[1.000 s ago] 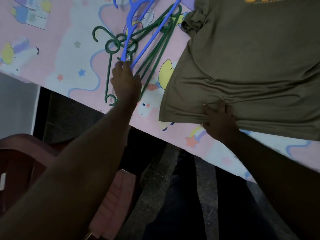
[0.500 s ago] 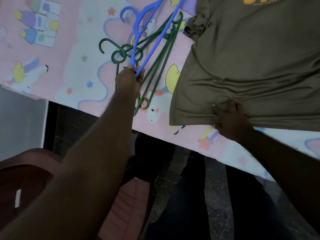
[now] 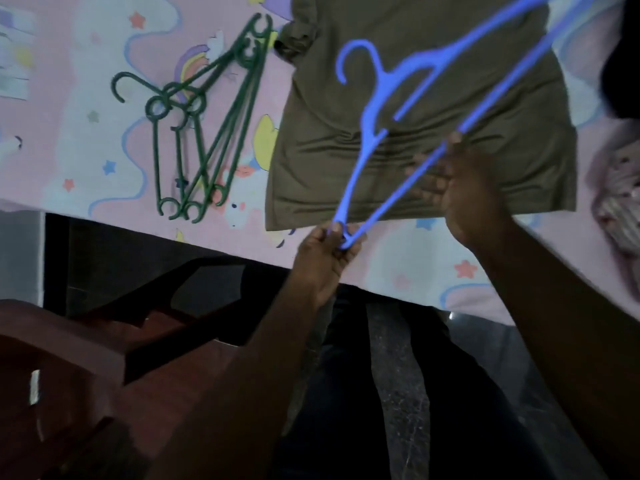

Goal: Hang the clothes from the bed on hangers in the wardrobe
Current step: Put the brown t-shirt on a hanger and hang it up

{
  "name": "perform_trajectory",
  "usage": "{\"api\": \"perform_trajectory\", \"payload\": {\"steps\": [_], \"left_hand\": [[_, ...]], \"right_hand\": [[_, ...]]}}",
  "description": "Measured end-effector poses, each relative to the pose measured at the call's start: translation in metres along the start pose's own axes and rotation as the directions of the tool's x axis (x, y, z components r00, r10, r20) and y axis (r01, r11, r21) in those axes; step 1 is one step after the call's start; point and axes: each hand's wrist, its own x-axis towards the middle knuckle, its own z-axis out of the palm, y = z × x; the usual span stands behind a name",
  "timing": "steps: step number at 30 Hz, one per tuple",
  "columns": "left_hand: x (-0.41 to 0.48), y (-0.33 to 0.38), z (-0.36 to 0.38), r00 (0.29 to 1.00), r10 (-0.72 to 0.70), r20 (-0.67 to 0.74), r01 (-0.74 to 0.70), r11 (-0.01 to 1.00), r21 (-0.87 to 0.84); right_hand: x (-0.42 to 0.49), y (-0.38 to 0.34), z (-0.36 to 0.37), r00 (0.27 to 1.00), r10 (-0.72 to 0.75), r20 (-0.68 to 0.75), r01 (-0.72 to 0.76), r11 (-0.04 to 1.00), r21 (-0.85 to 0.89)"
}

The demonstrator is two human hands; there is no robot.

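Note:
An olive T-shirt (image 3: 346, 140) lies flat on the bed's pink cartoon sheet (image 3: 86, 161), its hem toward me. Above the shirt I hold a blue plastic hanger (image 3: 384, 81), hook pointing up and left. My left hand (image 3: 325, 254) pinches the hanger's near corner at the bed's edge. My right hand (image 3: 464, 192) grips the hanger's long lower bar, fingers curled round it, over the shirt's hem.
Several green hangers (image 3: 194, 133) lie in a loose pile on the sheet left of the shirt. A reddish-brown plastic chair (image 3: 86, 375) stands at lower left. A pale patterned cloth (image 3: 620, 199) shows at the right edge. Dark floor lies below the bed edge.
My left hand has pulled the blue hanger off the green pile and carried it right, over the shirt. My right hand has let go of the shirt's hem and taken the hanger's bar.

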Motion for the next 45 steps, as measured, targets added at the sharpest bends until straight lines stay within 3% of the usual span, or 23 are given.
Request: {"api": "perform_trajectory", "payload": {"steps": [2, 4, 7, 9, 11, 13, 15, 17, 23, 28, 32, 35, 39, 42, 45], "left_hand": [[-0.011, -0.037, 0.013, 0.993, -0.107, 0.043, 0.101, 0.989, 0.111], [-0.018, -0.06, 0.019, 0.978, -0.177, 0.112, 0.135, 0.942, 0.307], [-0.026, -0.064, 0.033, 0.972, -0.169, 0.163, 0.051, 0.83, 0.555], [-0.016, -0.056, 0.04, 0.987, 0.001, 0.159, -0.112, 0.713, 0.693], [0.004, -0.043, 0.044, 0.937, 0.253, 0.242, -0.329, 0.399, 0.856], [0.028, -0.029, 0.046, 0.86, 0.365, 0.356, -0.39, 0.021, 0.921], [0.05, -0.017, 0.05, 0.848, 0.338, 0.409, -0.333, -0.26, 0.906], [0.068, -0.01, 0.059, 0.859, 0.247, 0.449, -0.339, -0.384, 0.859], [0.085, -0.004, 0.063, 0.851, 0.086, 0.518, -0.394, -0.547, 0.739], [0.085, -0.003, 0.058, 0.831, 0.159, 0.533, -0.41, -0.473, 0.78], [0.087, -0.005, 0.054, 0.822, 0.043, 0.567, -0.436, -0.593, 0.677], [0.083, -0.01, 0.059, 0.81, 0.102, 0.578, -0.38, -0.659, 0.649], [0.083, -0.008, 0.056, 0.773, 0.147, 0.616, -0.446, -0.564, 0.695], [0.083, -0.003, 0.056, 0.817, 0.144, 0.559, -0.442, -0.466, 0.767], [0.085, -0.002, 0.055, 0.848, 0.126, 0.514, -0.419, -0.434, 0.798]], "right_hand": [[-0.01, -0.007, -0.031, 0.985, -0.036, -0.168, 0.071, 0.976, 0.206], [-0.019, -0.013, -0.061, 0.943, -0.05, -0.33, 0.141, 0.956, 0.256], [-0.028, -0.015, -0.101, 0.898, -0.012, -0.439, 0.072, 0.99, 0.121], [-0.031, -0.016, -0.124, 0.896, 0.004, -0.445, -0.023, 0.999, -0.037], [-0.03, -0.013, -0.142, 0.937, 0.067, -0.344, -0.072, 0.997, -0.002], [-0.031, -0.007, -0.149, 0.963, 0.118, -0.243, -0.124, 0.992, -0.01], [-0.031, 0.006, -0.157, 0.972, 0.159, -0.17, -0.175, 0.981, -0.083], [-0.033, 0.023, -0.168, 0.973, 0.194, -0.124, -0.21, 0.969, -0.133], [-0.049, 0.073, -0.18, 0.964, 0.247, -0.101, -0.265, 0.933, -0.243], [-0.053, 0.079, -0.171, 0.972, 0.174, -0.157, -0.22, 0.905, -0.363], [-0.053, 0.079, -0.172, 0.977, 0.144, -0.16, -0.199, 0.887, -0.417], [-0.052, 0.081, -0.172, 0.979, 0.125, -0.162, -0.186, 0.875, -0.448], [-0.05, 0.08, -0.172, 0.98, 0.135, -0.145, -0.187, 0.876, -0.446], [-0.052, 0.08, -0.172, 0.981, 0.13, -0.146, -0.182, 0.876, -0.447], [-0.052, 0.081, -0.172, 0.982, 0.111, -0.153, -0.171, 0.865, -0.471]]}}
